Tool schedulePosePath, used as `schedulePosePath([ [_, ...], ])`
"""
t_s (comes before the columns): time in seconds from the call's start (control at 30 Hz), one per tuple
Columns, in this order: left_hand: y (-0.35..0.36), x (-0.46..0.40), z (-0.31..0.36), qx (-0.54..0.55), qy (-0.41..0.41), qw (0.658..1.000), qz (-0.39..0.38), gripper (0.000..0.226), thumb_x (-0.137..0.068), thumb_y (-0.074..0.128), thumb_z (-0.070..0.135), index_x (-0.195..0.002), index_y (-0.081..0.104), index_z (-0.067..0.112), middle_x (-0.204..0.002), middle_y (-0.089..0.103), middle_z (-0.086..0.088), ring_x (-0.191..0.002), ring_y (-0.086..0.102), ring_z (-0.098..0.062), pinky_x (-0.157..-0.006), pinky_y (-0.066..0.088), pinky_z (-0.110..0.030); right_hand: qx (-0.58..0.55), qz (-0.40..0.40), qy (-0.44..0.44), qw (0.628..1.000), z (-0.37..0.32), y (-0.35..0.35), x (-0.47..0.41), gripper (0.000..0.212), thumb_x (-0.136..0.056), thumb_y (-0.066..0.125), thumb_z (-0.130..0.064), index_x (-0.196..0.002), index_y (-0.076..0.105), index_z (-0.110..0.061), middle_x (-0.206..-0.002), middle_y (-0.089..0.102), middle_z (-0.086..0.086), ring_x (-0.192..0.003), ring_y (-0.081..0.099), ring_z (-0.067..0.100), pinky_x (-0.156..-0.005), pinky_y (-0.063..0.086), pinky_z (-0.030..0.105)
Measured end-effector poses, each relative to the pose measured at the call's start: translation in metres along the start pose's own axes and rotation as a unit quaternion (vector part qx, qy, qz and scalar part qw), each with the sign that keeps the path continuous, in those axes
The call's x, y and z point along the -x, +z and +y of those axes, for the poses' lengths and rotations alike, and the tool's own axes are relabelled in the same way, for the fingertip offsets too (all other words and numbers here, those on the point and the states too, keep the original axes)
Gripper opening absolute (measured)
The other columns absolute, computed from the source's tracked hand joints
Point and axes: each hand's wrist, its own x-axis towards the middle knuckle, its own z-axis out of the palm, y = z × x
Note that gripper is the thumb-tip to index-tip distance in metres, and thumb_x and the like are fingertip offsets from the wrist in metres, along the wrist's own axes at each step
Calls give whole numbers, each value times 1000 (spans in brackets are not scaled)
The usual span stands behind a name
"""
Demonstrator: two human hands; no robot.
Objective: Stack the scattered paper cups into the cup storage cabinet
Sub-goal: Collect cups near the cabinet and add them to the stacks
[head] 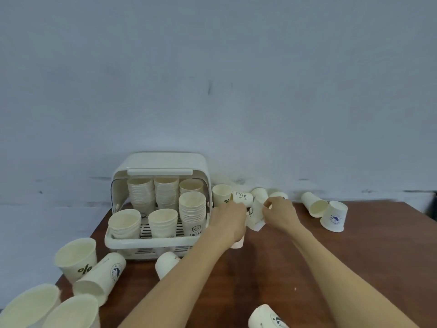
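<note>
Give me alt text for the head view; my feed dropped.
Both hands meet right of the open cup storage cabinet: the left hand holds a paper cup, and the right hand pinches another cup. Cup stacks fill the cabinet, and loose cups lie scattered on the brown table.

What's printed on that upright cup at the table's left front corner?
A dark green percent sign on the cream upright cup, seen clearly in the head view.
</note>
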Motion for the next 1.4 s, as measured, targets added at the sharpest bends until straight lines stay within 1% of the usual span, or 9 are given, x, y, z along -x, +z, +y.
schedulePosePath([
  [0.23, -30, 45, -4, 27, -9, 998, 54, 19, -91, 46, 11, -107, 56, 8, -108, 59, -12, -99, 58, -31, -73, 43, -37, 11, 31, -43, 999, -21, -32, 39, 18, -78, 50, -12, -86, 66, -13, -76, 67, 6, -75, 64, 26, -71, 56, 41],
  [0.47, -48, 71, -23, 20, -25, 995, 97, 18, -93, 42, 14, -106, 54, 8, -108, 58, -13, -99, 57, -33, -69, 37, -35, 16, 44, -93, 995, -46, -45, 64, 19, -79, 50, -11, -85, 67, -17, -66, 62, -2, -71, 62, 22, -65, 53, 33],
  [0.7, -53, 87, -49, 22, -54, 992, 113, 16, -92, 43, 15, -102, 56, 12, -109, 60, -10, -99, 57, -29, -68, 37, -34, 24, 39, -128, 991, -74, -47, 82, 23, -81, 49, -12, -94, 68, -16, -78, 61, 1, -79, 61, 23, -67, 51, 32],
  [0.8, -52, 95, -63, 23, -67, 990, 120, 16, -92, 43, 15, -102, 55, 14, -109, 61, -9, -100, 58, -30, -67, 36, -33, 24, 33, -142, 989, -82, -41, 90, 23, -81, 49, -13, -95, 67, -17, -74, 60, 0, -80, 60, 23, -65, 48, 30],
  [0.93, -50, 101, -85, 30, -79, 988, 129, 12, -90, 43, 16, -96, 53, 16, -103, 64, -8, -93, 60, -29, -64, 38, -33, 12, 23, -164, 986, -96, -29, 96, 23, -80, 50, -14, -95, 68, -16, -73, 67, 3, -78, 63, 25, -70, 53, 34],
  [1.13, -56, 106, -126, 35, -114, 980, 162, 16, -90, 42, 14, -99, 56, 15, -99, 65, -8, -90, 59, -29, -67, 45, -36, -3, 22, -216, 976, -126, -9, 100, 21, -84, 51, -14, -96, 69, -15, -75, 63, 0, -77, 58, 20, -64, 39, 26],
  [1.2, -57, 107, -142, 34, -130, 976, 169, 15, -90, 42, 14, -98, 55, 14, -97, 65, -9, -88, 59, -30, -65, 42, -35, -21, 21, -221, 975, -139, -1, 98, 21, -85, 52, -16, -97, 69, -16, -76, 65, 1, -77, 58, 20, -64, 41, 27],
  [1.3, -57, 109, -161, 34, -148, 971, 187, 14, -91, 41, 14, -97, 54, 14, -93, 63, -9, -80, 54, -28, -61, 39, -33, -47, 24, -246, 968, -162, 14, 94, 19, -87, 51, -16, -93, 68, -17, -67, 66, 0, -64, 56, 16, -62, 45, 28],
  [1.4, -55, 112, -176, 33, -163, 963, 210, 9, -92, 40, 14, -91, 49, 13, -87, 60, -9, -71, 48, -26, -58, 36, -32, -60, 39, -262, 963, -183, 32, 87, 18, -89, 50, -15, -93, 68, -13, -76, 69, 3, -66, 57, 16, -65, 49, 32],
])
